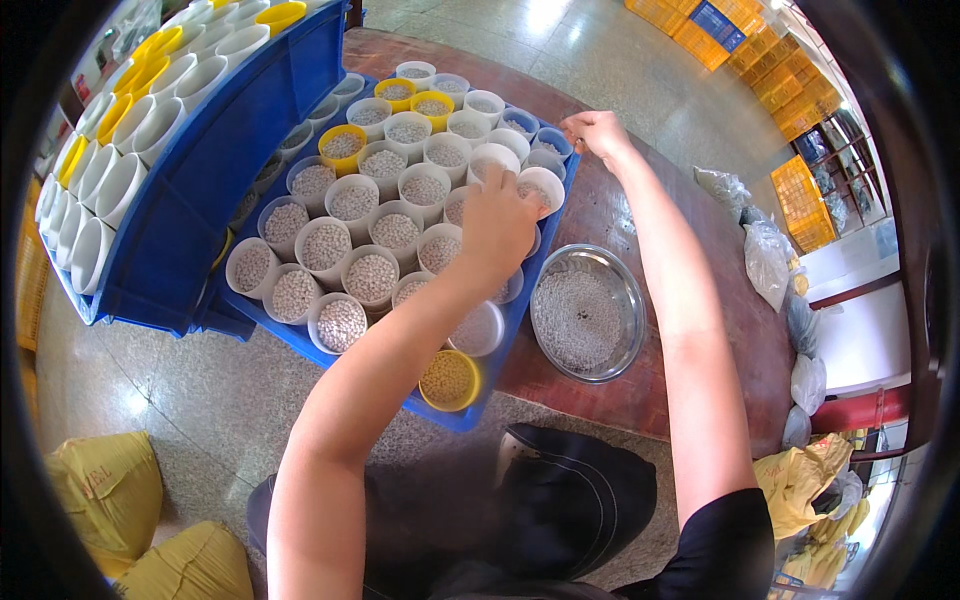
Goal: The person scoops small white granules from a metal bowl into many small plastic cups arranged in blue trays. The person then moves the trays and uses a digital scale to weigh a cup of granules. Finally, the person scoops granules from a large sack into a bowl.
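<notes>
A blue plastic tray [480, 397] holds rows of white cups, with a few yellow ones, filled with small pale pellets. My left hand [501, 217] reaches over the tray's right part, its fingers at the rims of two white cups; one of them is a white cup [551, 184] near the tray's edge. Whether the fingers grip a cup cannot be told. At the tray's far right corner, my right hand [596, 136] has its bent fingertips beside a blue cup [553, 141]. A steel bowl [581, 319] of pale pellets stands between my forearms. A yellow cup [450, 379] sits in the near corner.
The tray and bowl rest on a reddish-brown table [720, 352]. Left, a tilted blue crate [217, 142] and a tray of white and yellow cups [120, 187] stand close by. Yellow sacks [112, 495] lie on the floor. Plastic bags [769, 262] line the table's right side; orange crates [802, 202] stand beyond.
</notes>
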{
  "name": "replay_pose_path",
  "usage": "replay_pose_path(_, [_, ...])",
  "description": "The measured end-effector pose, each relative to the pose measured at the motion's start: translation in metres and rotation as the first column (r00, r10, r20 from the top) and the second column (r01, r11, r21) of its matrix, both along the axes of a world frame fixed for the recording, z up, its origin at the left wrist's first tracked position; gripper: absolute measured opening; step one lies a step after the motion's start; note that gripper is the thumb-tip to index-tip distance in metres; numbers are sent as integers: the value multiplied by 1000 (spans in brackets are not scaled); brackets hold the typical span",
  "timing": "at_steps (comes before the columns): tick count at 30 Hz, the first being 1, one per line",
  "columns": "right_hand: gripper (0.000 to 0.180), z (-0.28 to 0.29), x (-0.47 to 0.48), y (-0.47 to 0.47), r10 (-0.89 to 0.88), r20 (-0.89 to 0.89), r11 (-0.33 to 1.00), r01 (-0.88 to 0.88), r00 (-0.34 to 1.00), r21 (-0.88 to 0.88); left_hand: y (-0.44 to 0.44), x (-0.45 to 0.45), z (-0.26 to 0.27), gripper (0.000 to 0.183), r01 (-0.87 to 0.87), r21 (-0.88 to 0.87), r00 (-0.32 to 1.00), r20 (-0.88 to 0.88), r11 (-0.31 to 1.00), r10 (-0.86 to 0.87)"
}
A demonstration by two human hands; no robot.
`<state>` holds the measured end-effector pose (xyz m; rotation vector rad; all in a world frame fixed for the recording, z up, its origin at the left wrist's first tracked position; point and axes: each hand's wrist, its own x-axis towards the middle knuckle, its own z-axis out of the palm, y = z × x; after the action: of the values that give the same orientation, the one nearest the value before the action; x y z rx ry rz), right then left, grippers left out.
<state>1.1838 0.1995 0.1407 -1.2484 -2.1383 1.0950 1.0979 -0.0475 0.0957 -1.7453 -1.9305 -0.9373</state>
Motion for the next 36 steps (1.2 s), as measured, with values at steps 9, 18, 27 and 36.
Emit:
replay_pose_path(9, [17,9,-71,-13,39,24,969,-44,999,242,-11,-29,-7,16,174,34,977,122,984,-177])
replay_pose_path(18, [17,3,-66,-12,48,36,971,-55,998,233,1,-8,-4,8,44,-59,974,226,997,-30])
replay_pose_path(27, [14,2,-56,-14,9,-19,976,-5,1000,217,-3,-14,-8,8,40,-93,990,139,995,-27])
replay_pose_path(36, [15,-6,-11,6,127,223,930,-194,967,313,-21,-13,10,23,183,69,923,332,981,-195])
